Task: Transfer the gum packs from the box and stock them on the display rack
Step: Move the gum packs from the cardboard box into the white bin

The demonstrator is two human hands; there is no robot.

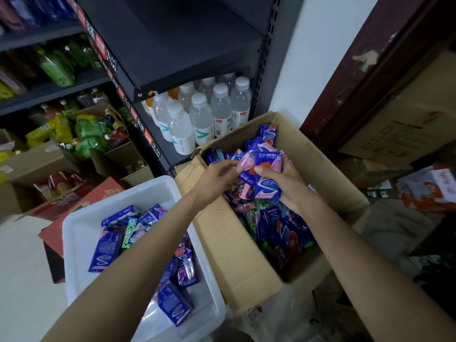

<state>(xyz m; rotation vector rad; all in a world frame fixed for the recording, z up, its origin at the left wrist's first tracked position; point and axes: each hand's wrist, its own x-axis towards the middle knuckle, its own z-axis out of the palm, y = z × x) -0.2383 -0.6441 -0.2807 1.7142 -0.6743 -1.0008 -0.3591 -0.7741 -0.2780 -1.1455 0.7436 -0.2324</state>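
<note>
Gum packs [267, 177], glossy blue and pink with a big white S, sit mid-frame above the cardboard box [246, 255], right hand [291, 186] gripping them, left hand [217, 178] pinching one.

blue-pink gum packs [267, 176] bunched upright above open cardboard box [237, 248] heaped with mixed packs.

Dim, cool indoor light leaves the dark shelf [172, 45] murky, its surroundings bent by wide-angle distortion, soft blur and smeared detail throughout.
</note>
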